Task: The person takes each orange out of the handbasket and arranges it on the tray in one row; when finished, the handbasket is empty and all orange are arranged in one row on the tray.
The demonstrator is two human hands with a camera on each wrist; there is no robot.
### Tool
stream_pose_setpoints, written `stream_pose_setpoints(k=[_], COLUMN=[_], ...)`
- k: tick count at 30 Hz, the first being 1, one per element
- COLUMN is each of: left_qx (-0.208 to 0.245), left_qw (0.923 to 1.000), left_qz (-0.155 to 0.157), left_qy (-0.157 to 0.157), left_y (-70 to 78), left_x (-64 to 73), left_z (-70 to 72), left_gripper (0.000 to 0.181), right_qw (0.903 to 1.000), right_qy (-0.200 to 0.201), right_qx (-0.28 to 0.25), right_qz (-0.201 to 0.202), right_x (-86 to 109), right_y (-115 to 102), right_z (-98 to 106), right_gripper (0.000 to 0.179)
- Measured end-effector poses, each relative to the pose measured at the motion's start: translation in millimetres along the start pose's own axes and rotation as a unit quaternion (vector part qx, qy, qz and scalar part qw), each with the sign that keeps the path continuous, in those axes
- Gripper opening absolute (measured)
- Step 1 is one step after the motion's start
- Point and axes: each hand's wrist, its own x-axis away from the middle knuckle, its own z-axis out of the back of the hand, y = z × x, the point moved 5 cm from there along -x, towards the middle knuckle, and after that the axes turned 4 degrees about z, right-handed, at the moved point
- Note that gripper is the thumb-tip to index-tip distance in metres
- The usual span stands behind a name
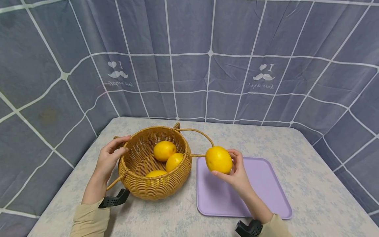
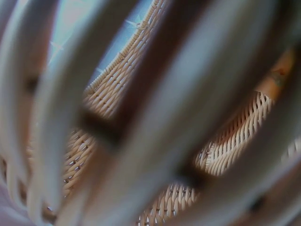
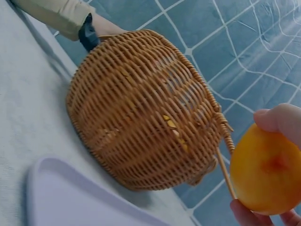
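A brown wicker basket (image 1: 157, 189) stands on the left part of the table, with three lemons (image 1: 164, 150) visible inside. My left hand (image 1: 106, 159) holds its left rim, fingertips over the edge and thumb beside it. Close weave of the basket (image 2: 117, 80) fills the left wrist view, mostly blurred. Between thumb and fingers, my right hand (image 1: 238, 174) grips another lemon (image 1: 218, 160), right of the basket and above the tray's left part. The right wrist view shows this lemon (image 3: 261, 172) near the basket's handle (image 3: 227, 176).
A flat lilac tray (image 1: 266, 187) lies right of the basket on the pale patterned table (image 1: 314, 184). One basket handle (image 1: 195, 131) sticks out rightward, partly behind the held lemon; the other points down left. A grey checked curtain (image 1: 189, 75) hangs behind the table and at its sides.
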Motion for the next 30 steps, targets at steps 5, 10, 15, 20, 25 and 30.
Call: stream_pose_setpoints(k=[5, 10, 15, 20, 25, 30], left_qx=[-0.001, -0.001, 0.000, 0.005, 0.007, 0.002], left_qw=[1.0000, 1.0000, 1.0000, 1.0000, 1.0000, 1.0000], left_qz=[-0.003, -0.001, -0.004, -0.005, -0.003, -0.007], left_qy=[0.000, 0.000, 0.001, -0.003, -0.001, -0.001], left_y=[0.4, 0.0, -0.1, -0.3, -0.3, -0.2], left_x=[0.1, 0.0, 0.3, 0.5, 0.4, 0.9], left_z=[0.2, 0.1, 0.2, -0.2, -0.2, 0.3], left_gripper=[0.034, 0.034, 0.034, 0.034, 0.034, 0.034], right_qw=[0.9990, 0.9963, 0.9957, 0.9967, 0.9953, 0.9947], right_qy=[0.019, 0.040, 0.041, 0.036, 0.042, 0.041], right_qx=[0.037, 0.071, 0.076, 0.068, 0.087, 0.094], right_qz=[0.015, 0.025, 0.032, 0.026, 0.006, -0.015], right_x=[8.5, 17.3, 21.1, 21.4, 20.6, 19.6], right_y=[6.8, 15.7, 23.3, 31.0, 37.2, 43.9], right_z=[-5.7, -12.1, -17.7, -20.2, -19.6, -19.4], right_gripper=[0.079, 0.082, 0.082, 0.080, 0.080, 0.078])
